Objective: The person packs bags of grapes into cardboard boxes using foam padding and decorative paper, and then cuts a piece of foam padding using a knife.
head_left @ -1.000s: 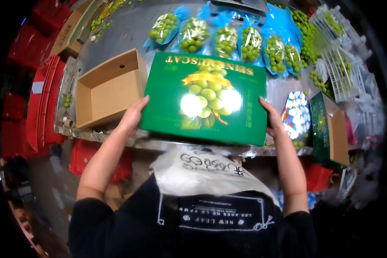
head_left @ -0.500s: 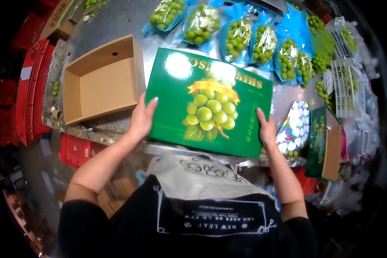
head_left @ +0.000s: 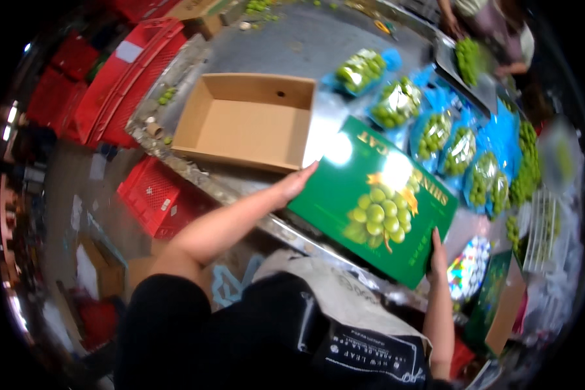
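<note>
A glossy green cardboard box (head_left: 338, 188), printed with a bunch of grapes and gold lettering, is held between my two hands at the near side of the metal table. My left hand (head_left: 299, 182) grips its left edge, thumb against the printed face. On the opposite edge, my right hand (head_left: 439, 257) holds with the thumb up along the side; its other fingers are mostly hidden. Left of the green box, an open, empty brown carton (head_left: 247, 130) rests on the table. Whether the green box contains anything cannot be seen.
Blue-wrapped grape bunches (head_left: 396, 104) line the table beyond the box. A white plastic basket (head_left: 545, 227) and a second green box (head_left: 500, 296) stand at right. Red crates (head_left: 153, 195) are at left. Across the table, another person's hand (head_left: 452, 27) is near a dark tray (head_left: 465, 78).
My view has turned, so the table and its contents appear shifted right and tilted. Another person has come into view at the top right. Both hands still hold the green box.
</note>
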`<state>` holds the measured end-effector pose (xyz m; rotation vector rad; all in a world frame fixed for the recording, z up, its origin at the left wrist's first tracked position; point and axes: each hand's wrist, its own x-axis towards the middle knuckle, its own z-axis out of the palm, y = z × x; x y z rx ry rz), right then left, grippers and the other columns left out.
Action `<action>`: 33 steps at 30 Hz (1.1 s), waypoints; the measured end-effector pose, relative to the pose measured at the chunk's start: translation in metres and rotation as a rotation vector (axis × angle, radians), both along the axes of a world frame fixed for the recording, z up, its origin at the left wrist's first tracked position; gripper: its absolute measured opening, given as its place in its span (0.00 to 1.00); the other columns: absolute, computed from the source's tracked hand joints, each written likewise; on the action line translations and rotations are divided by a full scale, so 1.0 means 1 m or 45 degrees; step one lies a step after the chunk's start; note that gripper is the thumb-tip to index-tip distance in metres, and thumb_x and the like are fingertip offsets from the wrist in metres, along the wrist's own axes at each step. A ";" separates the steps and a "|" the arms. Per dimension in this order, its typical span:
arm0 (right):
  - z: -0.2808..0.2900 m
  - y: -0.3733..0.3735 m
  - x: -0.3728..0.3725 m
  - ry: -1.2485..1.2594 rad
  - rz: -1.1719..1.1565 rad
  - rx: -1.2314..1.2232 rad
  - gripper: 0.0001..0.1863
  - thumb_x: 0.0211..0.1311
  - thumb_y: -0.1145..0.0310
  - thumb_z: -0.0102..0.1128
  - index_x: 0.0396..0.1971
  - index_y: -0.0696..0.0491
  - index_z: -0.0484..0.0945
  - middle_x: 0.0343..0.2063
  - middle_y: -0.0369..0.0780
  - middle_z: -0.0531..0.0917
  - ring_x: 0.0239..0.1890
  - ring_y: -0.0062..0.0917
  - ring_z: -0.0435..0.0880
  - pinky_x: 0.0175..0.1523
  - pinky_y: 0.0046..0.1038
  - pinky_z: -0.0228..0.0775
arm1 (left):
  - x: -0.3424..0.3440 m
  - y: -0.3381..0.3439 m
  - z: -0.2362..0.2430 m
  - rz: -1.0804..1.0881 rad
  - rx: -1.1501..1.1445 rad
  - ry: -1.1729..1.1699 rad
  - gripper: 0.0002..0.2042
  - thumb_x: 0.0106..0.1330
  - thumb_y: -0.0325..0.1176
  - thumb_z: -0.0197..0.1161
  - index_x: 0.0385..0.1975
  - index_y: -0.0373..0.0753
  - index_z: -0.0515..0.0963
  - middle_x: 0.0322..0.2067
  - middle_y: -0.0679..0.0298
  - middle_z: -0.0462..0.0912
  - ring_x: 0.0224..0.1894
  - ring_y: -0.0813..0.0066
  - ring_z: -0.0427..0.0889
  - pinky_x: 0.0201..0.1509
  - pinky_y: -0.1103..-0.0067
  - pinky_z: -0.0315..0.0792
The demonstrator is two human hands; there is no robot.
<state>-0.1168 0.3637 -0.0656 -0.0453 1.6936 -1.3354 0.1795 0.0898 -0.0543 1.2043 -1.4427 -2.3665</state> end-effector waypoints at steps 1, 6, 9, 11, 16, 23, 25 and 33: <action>-0.008 0.001 0.001 -0.006 -0.041 -0.103 0.29 0.64 0.53 0.50 0.58 0.58 0.61 0.53 0.39 0.70 0.51 0.25 0.71 0.55 0.26 0.64 | 0.008 -0.002 -0.024 0.028 0.018 0.043 0.31 0.69 0.57 0.36 0.60 0.36 0.63 0.57 0.58 0.67 0.58 0.69 0.65 0.61 0.75 0.60; -0.017 -0.002 0.016 0.500 0.051 0.068 0.26 0.65 0.55 0.49 0.53 0.62 0.67 0.47 0.41 0.75 0.46 0.23 0.72 0.52 0.24 0.63 | 0.014 0.007 -0.049 0.211 0.239 0.287 0.28 0.69 0.54 0.40 0.57 0.37 0.65 0.53 0.60 0.71 0.53 0.72 0.70 0.58 0.78 0.64; -0.016 0.000 0.015 0.488 0.087 -0.001 0.24 0.65 0.56 0.49 0.49 0.63 0.69 0.42 0.41 0.77 0.42 0.23 0.74 0.48 0.24 0.64 | 0.013 0.012 -0.016 0.177 0.275 0.320 0.29 0.68 0.55 0.42 0.58 0.37 0.65 0.53 0.59 0.71 0.54 0.71 0.70 0.59 0.77 0.64; -0.024 0.001 0.010 0.535 0.121 -0.011 0.24 0.65 0.57 0.49 0.48 0.64 0.70 0.41 0.41 0.77 0.40 0.22 0.74 0.47 0.24 0.65 | 0.014 0.012 -0.018 0.141 0.193 0.325 0.30 0.67 0.55 0.43 0.58 0.36 0.64 0.54 0.58 0.70 0.55 0.69 0.69 0.58 0.75 0.64; -0.034 0.018 0.001 0.342 0.084 -0.133 0.26 0.66 0.54 0.46 0.49 0.63 0.69 0.41 0.41 0.77 0.41 0.24 0.75 0.47 0.25 0.66 | 0.007 0.007 -0.010 0.081 0.439 0.318 0.34 0.64 0.59 0.45 0.58 0.33 0.64 0.55 0.55 0.68 0.56 0.67 0.68 0.58 0.74 0.64; -0.022 0.029 -0.005 0.252 0.005 -0.252 0.30 0.66 0.47 0.43 0.50 0.62 0.69 0.43 0.40 0.77 0.41 0.25 0.76 0.47 0.25 0.68 | -0.015 0.025 0.029 0.019 -0.449 -0.189 0.54 0.46 0.72 0.55 0.58 0.24 0.54 0.55 0.41 0.64 0.57 0.55 0.67 0.59 0.69 0.62; -0.019 0.032 -0.008 0.283 0.099 -0.244 0.31 0.66 0.47 0.43 0.51 0.62 0.68 0.44 0.41 0.77 0.42 0.25 0.76 0.48 0.25 0.68 | -0.015 0.028 0.045 -0.060 -0.462 -0.030 0.57 0.45 0.67 0.61 0.60 0.24 0.44 0.59 0.40 0.57 0.61 0.55 0.60 0.62 0.70 0.58; -0.027 0.040 -0.016 0.077 0.057 -0.370 0.35 0.65 0.44 0.40 0.58 0.60 0.61 0.53 0.42 0.70 0.53 0.31 0.70 0.57 0.29 0.62 | -0.028 0.046 0.085 -0.061 -0.315 0.148 0.56 0.47 0.52 0.70 0.65 0.30 0.37 0.59 0.44 0.58 0.60 0.61 0.62 0.61 0.71 0.60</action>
